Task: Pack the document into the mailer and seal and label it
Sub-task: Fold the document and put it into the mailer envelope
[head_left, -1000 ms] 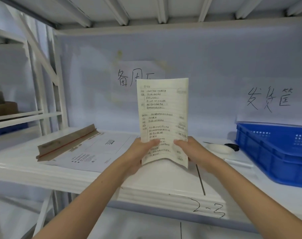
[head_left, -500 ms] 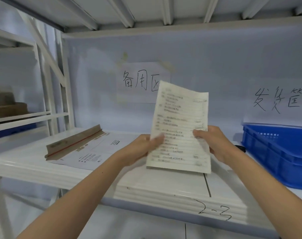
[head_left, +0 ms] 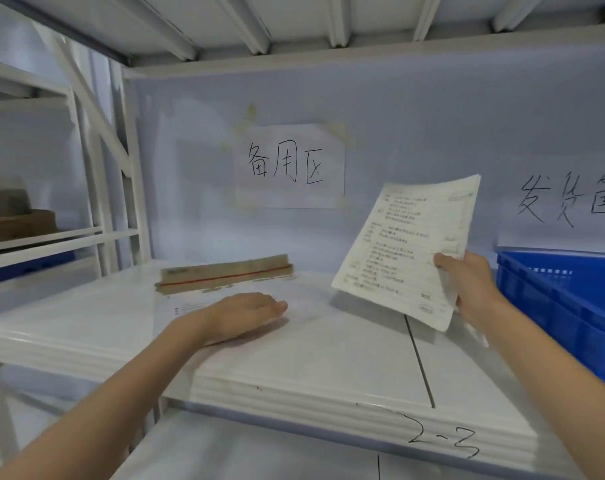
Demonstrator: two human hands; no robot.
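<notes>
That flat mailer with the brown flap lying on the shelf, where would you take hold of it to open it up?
Probably by the brown flap at the far edge of the mailer, coming from the front: it stands raised off the shelf, giving an edge to pinch. The left hand lies flat on the body; the right hand holds the document.

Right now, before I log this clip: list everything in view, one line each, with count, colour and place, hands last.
document: one, cream sheets with writing, held up tilted above the right of the shelf.
mailer: one, white with a brown flap standing open at its far edge, flat on the shelf, left of centre.
shelf: one, white, marked 2-3 on its front edge.
crate: one, blue, right end of the shelf.
wall signs: two, white with black handwriting, on the back wall.
cardboard boxes: brown, blurred, on the rack at far left.
left hand: flat on the mailer.
right hand: grips the document's right edge.
</notes>
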